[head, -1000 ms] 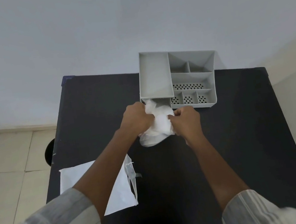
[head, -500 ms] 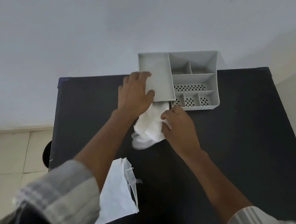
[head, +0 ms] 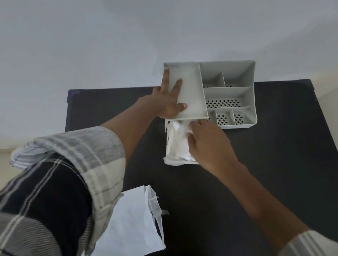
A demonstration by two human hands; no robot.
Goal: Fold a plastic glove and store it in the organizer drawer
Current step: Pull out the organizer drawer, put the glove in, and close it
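Note:
A grey plastic organizer (head: 243,86) stands at the far middle of the black table (head: 279,166). Its drawer (head: 176,162) is pulled out toward me from the lower left. A crumpled translucent white plastic glove (head: 177,140) lies bunched in the drawer. My right hand (head: 207,141) presses on the glove from the right, fingers curled over it. My left hand (head: 167,99) lies flat with spread fingers on the organizer's top left panel and left side, bracing it.
A white paper packet (head: 126,230) with a torn open end lies on the table's near left, partly under my left sleeve. The table's right edge and far left corner are in view. A white wall rises behind the organizer.
My left hand let go of the glove and moved up onto the organizer. The drawer has come out, and my right hand has pushed the glove down into it.

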